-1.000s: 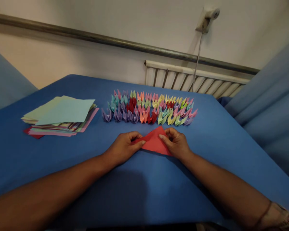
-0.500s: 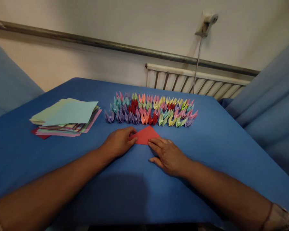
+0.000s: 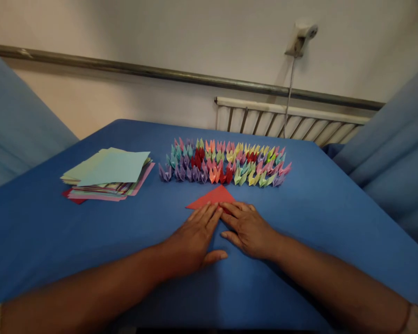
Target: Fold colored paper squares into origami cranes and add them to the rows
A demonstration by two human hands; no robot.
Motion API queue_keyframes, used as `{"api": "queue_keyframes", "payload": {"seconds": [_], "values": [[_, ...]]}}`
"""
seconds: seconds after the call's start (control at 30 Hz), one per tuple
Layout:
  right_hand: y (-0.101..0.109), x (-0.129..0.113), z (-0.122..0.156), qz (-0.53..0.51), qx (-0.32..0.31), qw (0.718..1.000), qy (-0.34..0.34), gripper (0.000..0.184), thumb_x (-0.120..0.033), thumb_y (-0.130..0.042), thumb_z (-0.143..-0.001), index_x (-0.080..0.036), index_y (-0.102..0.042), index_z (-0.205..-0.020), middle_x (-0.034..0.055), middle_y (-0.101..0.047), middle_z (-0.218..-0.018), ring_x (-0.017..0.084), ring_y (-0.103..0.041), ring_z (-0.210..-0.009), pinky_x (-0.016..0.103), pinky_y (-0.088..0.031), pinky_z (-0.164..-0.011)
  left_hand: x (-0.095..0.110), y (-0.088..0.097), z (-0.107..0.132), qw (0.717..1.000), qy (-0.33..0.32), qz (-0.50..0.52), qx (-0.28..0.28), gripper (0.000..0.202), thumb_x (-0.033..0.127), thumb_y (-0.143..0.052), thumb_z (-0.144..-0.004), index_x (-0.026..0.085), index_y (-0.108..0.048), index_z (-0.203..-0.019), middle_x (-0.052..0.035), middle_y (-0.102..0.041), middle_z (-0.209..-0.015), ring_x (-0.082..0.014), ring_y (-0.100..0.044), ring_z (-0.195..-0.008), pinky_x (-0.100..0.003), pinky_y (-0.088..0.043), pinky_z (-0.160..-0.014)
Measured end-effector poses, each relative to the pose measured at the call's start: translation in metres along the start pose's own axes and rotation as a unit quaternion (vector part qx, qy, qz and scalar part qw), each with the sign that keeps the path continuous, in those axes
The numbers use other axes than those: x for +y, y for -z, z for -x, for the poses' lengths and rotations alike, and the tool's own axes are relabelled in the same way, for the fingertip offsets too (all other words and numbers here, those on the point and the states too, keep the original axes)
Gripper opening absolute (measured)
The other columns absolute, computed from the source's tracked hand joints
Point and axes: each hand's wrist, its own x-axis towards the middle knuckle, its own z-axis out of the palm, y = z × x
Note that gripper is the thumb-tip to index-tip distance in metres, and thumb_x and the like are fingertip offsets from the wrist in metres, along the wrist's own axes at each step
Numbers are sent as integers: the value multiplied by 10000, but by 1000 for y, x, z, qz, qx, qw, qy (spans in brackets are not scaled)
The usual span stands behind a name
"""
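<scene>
A red sheet of paper (image 3: 211, 195), folded into a triangle, lies flat on the blue-covered table (image 3: 132, 292) with its tip pointing away from me. My left hand (image 3: 197, 241) rests flat with its fingertips on the near edge of the paper, thumb stretched out to the side. My right hand (image 3: 252, 229) lies beside it, fingers extended over the paper's right part and hiding that corner. The fingertips of both hands nearly meet at the middle of the near edge. Neither hand grips anything.
Just beyond the paper stand rows of small folded paper cranes (image 3: 226, 162) in many colours. To the left lies an uneven stack of coloured paper sheets (image 3: 114, 167). A radiator (image 3: 264, 118) and a metal rail (image 3: 160, 73) run along the wall; blue curtains (image 3: 400, 139) hang at both sides.
My left hand has let go of the paper's left corner and moved right, now flat on the near edge. My right hand stays on the paper. The view has shifted slightly.
</scene>
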Motion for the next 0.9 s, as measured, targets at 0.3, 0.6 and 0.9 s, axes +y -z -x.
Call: {"api": "queue_keyframes", "payload": {"seconds": [0.3,0.6,0.9], "values": [[5,-3,-2,-4,-5,1000,-10,550,-509,-380,-985,-245,-411,-1467,91,-408,-1527,290,-369,-1347,491,-313,-1067,-45,15,42,986,140,-74,45,888,692,-413,-870,56,-344,-1485,-236,-293,-1549,-388,-274,-1437,-532,-268,-1147],[14,-3,1,60,-12,998,-20,458,-366,-476,-964,-157,-532,-1368,117,-494,-1456,303,-454,-1275,459,-413,-989,1,10,-31,999,17,-14,-44,978,729,-351,-875,3,-210,-1516,-252,-141,-1585,-356,-111,-1483,-492,-156,-1190],[30,-9,27,171,-79,974,-129,260,-223,-498,-936,-140,-729,-1025,194,-651,-1198,307,-617,-969,440,-486,-781,-20,10,-20,999,-7,-14,-48,961,784,-418,-813,180,-239,-1538,-222,-91,-1604,-429,-48,-1474,-621,-140,-1144]]}}
